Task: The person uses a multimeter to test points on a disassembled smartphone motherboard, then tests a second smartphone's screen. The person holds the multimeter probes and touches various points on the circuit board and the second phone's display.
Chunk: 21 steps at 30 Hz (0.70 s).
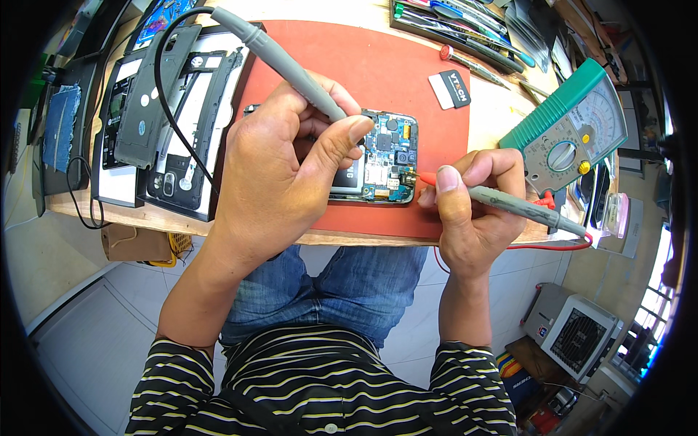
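An opened smartphone (390, 149) lies on the red mat, its circuit board and part of its battery bare. My left hand (287, 163) is closed around a grey test probe (280, 62) with a black lead. That hand covers the phone's left part and hides the probe's tip. My right hand (476, 200) pinches a second grey probe (520, 205), whose red end points at the board's right edge by the phone's lower right corner. Whether its tip touches there I cannot tell. Beyond my right hand an analog multimeter (571, 134) with a green case leans at a tilt.
The red mat (313, 40) covers the wooden bench. A white and black card (450, 90) lies on it. At the left, a tray (120, 190) holds phone covers and frames. A dark tool tray (454, 36) with pens and tweezers sits at the back right.
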### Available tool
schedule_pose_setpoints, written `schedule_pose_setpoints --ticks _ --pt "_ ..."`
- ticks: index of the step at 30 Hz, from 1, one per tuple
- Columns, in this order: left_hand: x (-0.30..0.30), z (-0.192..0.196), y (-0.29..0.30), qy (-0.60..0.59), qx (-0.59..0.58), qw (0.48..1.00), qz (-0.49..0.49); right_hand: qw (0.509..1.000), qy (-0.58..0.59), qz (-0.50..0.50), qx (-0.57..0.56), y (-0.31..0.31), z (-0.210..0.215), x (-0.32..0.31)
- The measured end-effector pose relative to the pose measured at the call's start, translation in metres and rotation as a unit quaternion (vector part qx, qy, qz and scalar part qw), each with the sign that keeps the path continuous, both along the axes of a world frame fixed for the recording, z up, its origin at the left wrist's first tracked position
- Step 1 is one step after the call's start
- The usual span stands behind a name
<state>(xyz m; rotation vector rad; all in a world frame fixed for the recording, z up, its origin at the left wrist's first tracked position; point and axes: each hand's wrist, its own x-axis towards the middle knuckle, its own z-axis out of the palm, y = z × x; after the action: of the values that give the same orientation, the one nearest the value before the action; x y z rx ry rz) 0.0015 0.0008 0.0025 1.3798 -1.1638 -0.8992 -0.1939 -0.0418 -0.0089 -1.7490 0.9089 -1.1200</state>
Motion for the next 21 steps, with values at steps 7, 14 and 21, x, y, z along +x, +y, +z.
schedule_pose_setpoints --ticks 7,14,21 --pt "0.0006 -0.0001 -0.0005 -0.009 -0.004 1.000 -0.004 1.000 0.000 0.001 0.003 -0.0002 0.0009 0.0002" --pt "0.0004 -0.0003 -0.0005 -0.011 -0.005 1.000 -0.004 0.999 -0.031 -0.013 0.002 -0.0002 -0.0015 0.0030" --pt "0.0005 0.0003 -0.0003 -0.007 -0.003 1.000 -0.004 1.000 -0.001 0.001 -0.002 -0.0001 0.0007 0.0004"
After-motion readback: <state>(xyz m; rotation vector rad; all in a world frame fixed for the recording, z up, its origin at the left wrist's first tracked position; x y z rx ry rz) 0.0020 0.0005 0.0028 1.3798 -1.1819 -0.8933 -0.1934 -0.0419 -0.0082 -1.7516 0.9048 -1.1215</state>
